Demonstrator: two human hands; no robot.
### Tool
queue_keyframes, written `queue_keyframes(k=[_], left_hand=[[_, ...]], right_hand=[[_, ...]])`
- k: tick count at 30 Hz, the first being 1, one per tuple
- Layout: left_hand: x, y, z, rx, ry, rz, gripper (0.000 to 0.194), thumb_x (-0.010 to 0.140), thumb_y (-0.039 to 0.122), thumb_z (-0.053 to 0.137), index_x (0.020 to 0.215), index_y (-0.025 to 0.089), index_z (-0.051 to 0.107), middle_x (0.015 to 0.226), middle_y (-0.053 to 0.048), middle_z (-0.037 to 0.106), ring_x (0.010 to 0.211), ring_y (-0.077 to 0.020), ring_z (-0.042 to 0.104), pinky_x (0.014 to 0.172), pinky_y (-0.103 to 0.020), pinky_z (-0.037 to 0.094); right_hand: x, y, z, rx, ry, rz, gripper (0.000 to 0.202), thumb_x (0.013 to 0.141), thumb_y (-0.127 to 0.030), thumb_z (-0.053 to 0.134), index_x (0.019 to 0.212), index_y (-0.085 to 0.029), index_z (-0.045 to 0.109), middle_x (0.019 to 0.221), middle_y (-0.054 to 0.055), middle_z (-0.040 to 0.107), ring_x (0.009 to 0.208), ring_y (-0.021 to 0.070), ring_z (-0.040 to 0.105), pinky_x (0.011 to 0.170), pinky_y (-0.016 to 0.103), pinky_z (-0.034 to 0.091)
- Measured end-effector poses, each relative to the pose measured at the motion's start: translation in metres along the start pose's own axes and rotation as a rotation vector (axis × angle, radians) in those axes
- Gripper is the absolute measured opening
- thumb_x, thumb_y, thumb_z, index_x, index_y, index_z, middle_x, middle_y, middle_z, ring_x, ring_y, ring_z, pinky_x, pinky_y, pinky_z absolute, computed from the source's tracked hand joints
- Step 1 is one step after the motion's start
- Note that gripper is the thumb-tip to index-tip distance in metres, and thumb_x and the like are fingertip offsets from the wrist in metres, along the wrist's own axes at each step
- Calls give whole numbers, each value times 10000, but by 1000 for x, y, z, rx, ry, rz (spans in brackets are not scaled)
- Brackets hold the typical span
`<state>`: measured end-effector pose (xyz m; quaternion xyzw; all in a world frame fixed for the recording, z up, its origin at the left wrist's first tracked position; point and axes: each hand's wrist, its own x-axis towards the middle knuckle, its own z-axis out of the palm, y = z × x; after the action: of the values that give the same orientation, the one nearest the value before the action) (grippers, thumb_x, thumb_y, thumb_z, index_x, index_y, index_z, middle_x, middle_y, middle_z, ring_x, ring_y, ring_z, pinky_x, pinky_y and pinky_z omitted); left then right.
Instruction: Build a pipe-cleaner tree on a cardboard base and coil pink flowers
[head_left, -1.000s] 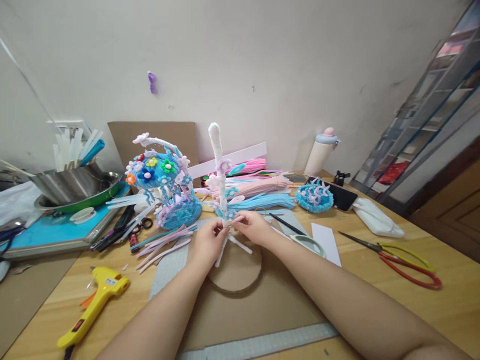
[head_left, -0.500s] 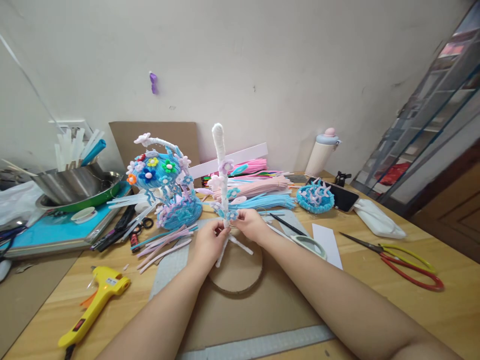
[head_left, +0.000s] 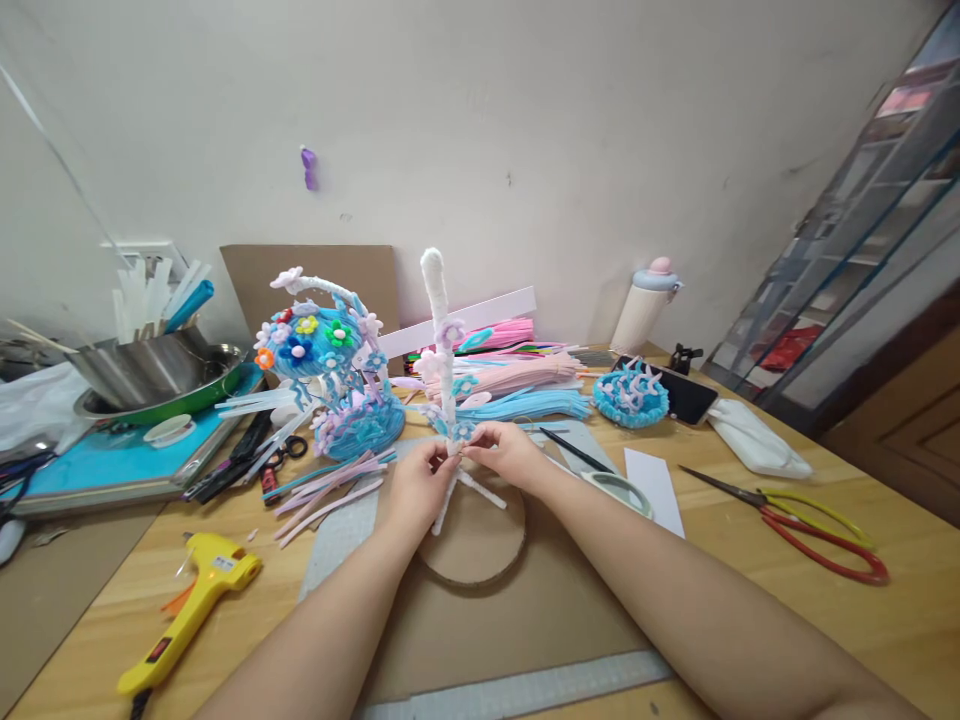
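White fuzzy rod-shaped stem (head_left: pixel 436 290) needs firm bracing: left hand (head_left: pixel 421 484) pinches its base; right hand (head_left: pixel 514 458), at 3 o'clock: grip unclear.

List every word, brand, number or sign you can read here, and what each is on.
No text can be read.
Yellow glue gun: its white label is too small to read.
Small red object: any marks are too blurred to read.
White flowered stem in the left hand: no lettering visible.
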<state>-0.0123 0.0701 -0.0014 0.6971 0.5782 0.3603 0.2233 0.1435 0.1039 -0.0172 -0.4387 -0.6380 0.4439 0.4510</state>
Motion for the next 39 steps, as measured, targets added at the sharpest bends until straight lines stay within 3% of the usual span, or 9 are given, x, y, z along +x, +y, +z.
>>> queue_keyframes(k=[7,15,18,24,30,34,36,39], left_hand=[[1,0,0,-17,23,14,196,773,349,543,706,184,623,657,14,619,637,-155,560,595,-253,397],[0,1,-1,-33,23,14,169,761,327,532,707,196,622,676,8,642,654,-168,575,607,-248,409],[0,1,-1,-32,22,9,166,762,327,534,707,198,623,664,11,635,645,-168,575,595,-247,407],[0,-1,0,-30,27,13,158,765,310,533,713,195,628,672,14,638,644,-161,570,598,-245,402],[0,1,0,-25,32,9,159,761,311,533,688,194,612,672,12,629,654,-165,569,614,-255,403],[1,3,0,-20,28,6,154,757,312,536,689,196,611,666,11,621,656,-169,569,617,-259,407],[0,4,1,-21,25,3,152,759,311,533,700,198,616,675,9,625,662,-170,572,623,-260,411],[1,5,1,-22,22,-1,152,763,311,529,713,200,621,685,8,633,666,-171,576,622,-257,413]], right_hand=[[1,4,10,-20,68,2,202,660,-338,715,649,-175,597,675,-9,648,671,151,592,647,288,470],[3,16,18,-59,98,60,206,891,-324,548,877,-126,602,823,4,621,684,117,595,631,277,508],[2,16,20,-58,94,72,208,874,-327,568,843,-124,598,777,-2,616,647,112,587,601,264,499],[-5,3,9,-119,134,10,164,707,-335,653,697,-182,595,694,-2,638,664,151,577,658,279,448],[-12,-20,-10,-263,186,-38,154,744,-345,598,666,-215,621,751,-4,653,782,181,561,763,299,364],[-8,-17,-7,-305,222,14,203,751,-324,606,590,-203,584,611,-20,593,671,163,532,702,289,375],[-3,-10,-3,-300,230,65,207,783,-315,601,623,-184,589,621,-17,583,650,151,532,666,284,406],[4,0,0,-262,196,130,203,862,-336,566,854,-140,619,839,12,623,723,144,581,659,291,480]])
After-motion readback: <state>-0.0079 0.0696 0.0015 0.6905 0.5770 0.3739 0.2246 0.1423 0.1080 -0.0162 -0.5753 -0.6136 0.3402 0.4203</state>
